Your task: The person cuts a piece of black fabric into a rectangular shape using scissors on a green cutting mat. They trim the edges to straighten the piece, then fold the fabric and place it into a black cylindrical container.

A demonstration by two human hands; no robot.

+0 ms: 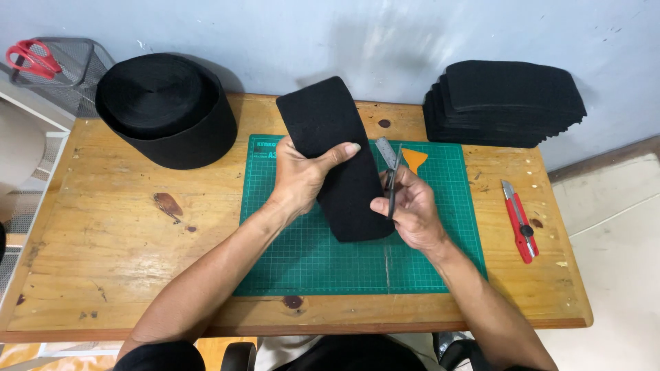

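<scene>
Left hand clamped on black felt strip over green cutting mat. Strip long axis running 11 to 5 o'clock. Right hand gripping scissors at strip's 3 o'clock edge, blades touching it, pointing 12. Right hand nearer the edge.

A large roll of black felt sits well left of the hands, with red-handled scissors in a wire basket beyond. Right of the hands lie a red utility knife and a stack of black cut pieces.

Left hand and right hand both closed in grip.
</scene>
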